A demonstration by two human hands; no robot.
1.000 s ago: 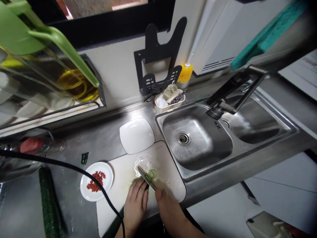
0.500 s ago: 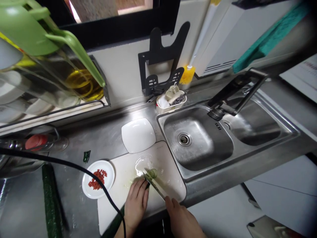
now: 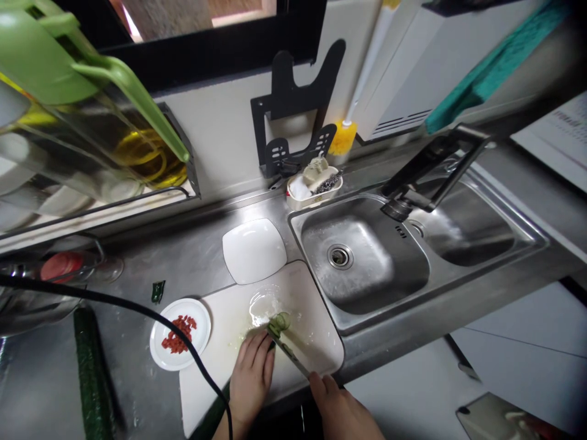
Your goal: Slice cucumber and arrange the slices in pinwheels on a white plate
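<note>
My left hand [image 3: 251, 376] is closed over a cucumber [image 3: 211, 417] lying across the white cutting board [image 3: 321, 305]; its lower part runs out under my wrist. My right hand [image 3: 342, 406] grips a knife [image 3: 293, 358] by the handle, which the fingers hide. The blade slants down to the cucumber's cut end, right beside my left fingertips. A few thin cucumber slices [image 3: 280, 320] lie against the far side of the blade. Wet patches shine on the board.
A white plate with chopped red bits [image 3: 180, 333] overlaps the board's left edge. Behind the board is a square white plate [image 3: 254, 250]. Another cucumber [image 3: 89, 373] lies at left, near a green scrap [image 3: 158, 291]. The sink [image 3: 367, 256] adjoins at right. A black cable [image 3: 137, 313] crosses the view.
The knife has shifted slightly against the cucumber's end, its tip now lower among the slices. My left hand keeps its hold. The whole view has drifted slightly.
</note>
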